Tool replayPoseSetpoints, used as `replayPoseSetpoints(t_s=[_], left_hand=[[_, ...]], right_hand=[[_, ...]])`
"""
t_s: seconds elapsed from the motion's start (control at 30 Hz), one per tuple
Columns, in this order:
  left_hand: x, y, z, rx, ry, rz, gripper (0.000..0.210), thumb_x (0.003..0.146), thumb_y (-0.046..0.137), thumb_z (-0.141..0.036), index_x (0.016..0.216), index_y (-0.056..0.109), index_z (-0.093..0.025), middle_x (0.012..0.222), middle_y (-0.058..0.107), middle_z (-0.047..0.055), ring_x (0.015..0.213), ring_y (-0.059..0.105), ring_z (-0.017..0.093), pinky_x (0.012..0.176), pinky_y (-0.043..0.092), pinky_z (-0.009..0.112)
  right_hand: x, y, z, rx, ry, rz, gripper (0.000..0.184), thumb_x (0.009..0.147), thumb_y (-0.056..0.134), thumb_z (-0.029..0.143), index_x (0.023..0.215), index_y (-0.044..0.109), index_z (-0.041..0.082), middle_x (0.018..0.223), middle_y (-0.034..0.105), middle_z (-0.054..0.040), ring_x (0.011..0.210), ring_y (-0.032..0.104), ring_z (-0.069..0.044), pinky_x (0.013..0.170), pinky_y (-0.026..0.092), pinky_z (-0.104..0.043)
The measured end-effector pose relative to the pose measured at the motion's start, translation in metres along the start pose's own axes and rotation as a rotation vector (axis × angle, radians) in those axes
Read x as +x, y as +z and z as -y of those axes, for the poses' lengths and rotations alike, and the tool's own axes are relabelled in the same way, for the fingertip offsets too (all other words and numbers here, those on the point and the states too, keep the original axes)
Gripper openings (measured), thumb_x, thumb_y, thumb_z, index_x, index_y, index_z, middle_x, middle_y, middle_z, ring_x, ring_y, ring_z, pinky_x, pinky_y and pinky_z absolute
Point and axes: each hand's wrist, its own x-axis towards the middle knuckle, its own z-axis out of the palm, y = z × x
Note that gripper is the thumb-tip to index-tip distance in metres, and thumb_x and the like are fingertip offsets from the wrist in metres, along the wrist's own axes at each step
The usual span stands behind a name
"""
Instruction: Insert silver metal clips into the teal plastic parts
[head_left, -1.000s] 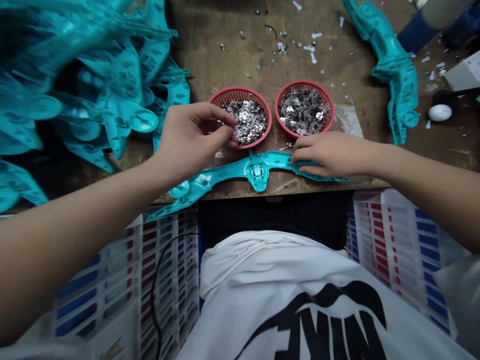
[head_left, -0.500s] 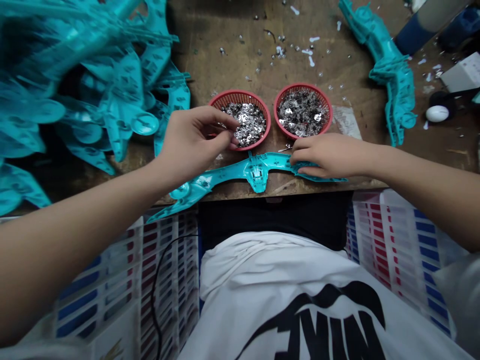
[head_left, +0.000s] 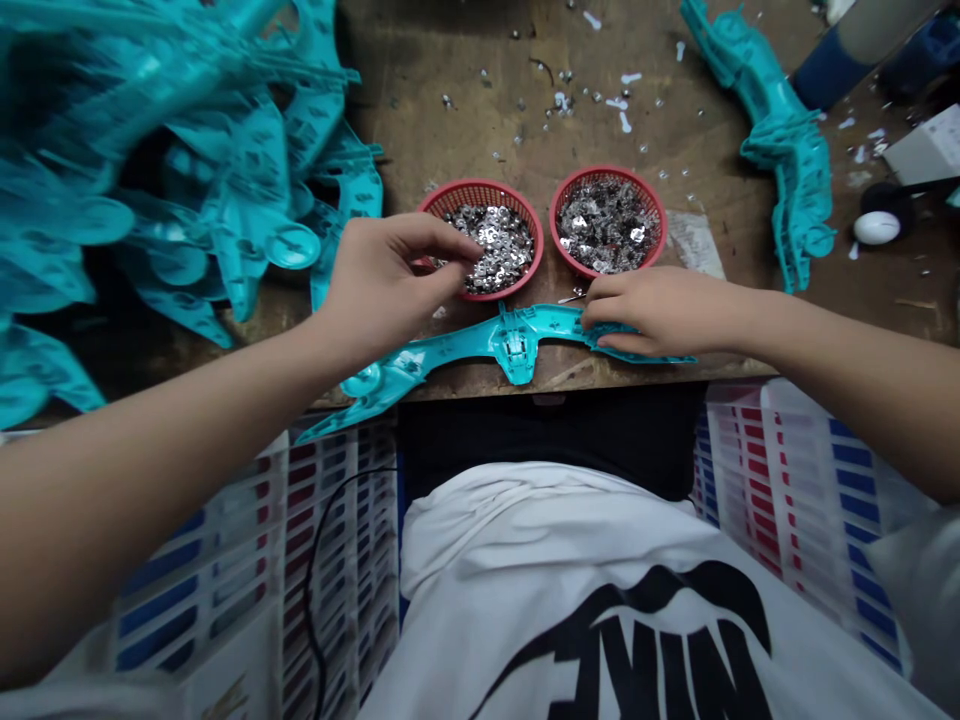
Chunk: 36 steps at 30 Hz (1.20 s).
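A long, curved teal plastic part (head_left: 450,347) with a bracket-like middle lies along the table's front edge, its left tip hanging over. My right hand (head_left: 645,312) is closed over its right end, hiding much of that end. At the left red basket (head_left: 537,262), my left hand (head_left: 401,275) reaches over the rim, thumb and index finger a little apart above small shiny metal pieces (head_left: 499,240). Nothing shows between those fingertips. Just right stands a second red basket (head_left: 661,235), holding small metal pieces (head_left: 607,225) too.
Teal plastic parts (head_left: 247,190) are heaped at the left. Another teal part (head_left: 787,150) lies at the right, near a blue-and-grey cylinder (head_left: 829,70) and a white box (head_left: 926,145). Metal bits are scattered over the wooden table (head_left: 427,110). Plastic crates (head_left: 795,480) stand below, on both sides.
My left thumb and index finger have shifted slightly at the left basket. My right hand and the curved teal part stay in place.
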Motion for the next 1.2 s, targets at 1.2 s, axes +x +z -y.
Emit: replayPoseSetpoints(t_s=[1.2], left_hand=[[-0.002, 0.002, -0.007, 0.082, -0.132, 0.057, 0.032, 0.088, 0.076, -0.029, 0.105, 0.102, -0.030, 0.099, 0.097, 0.000, 0.093, 0.090, 0.027, 0.091, 0.076, 0.042]], right_hand=[[0.000, 0.000, 0.000, -0.015, -0.017, -0.009, 0.036, 0.123, 0.064, 0.037, 0.144, 0.086, 0.018, 0.136, 0.080, -0.0170, 0.102, 0.075, -0.029, 0.079, 0.042, -0.037]])
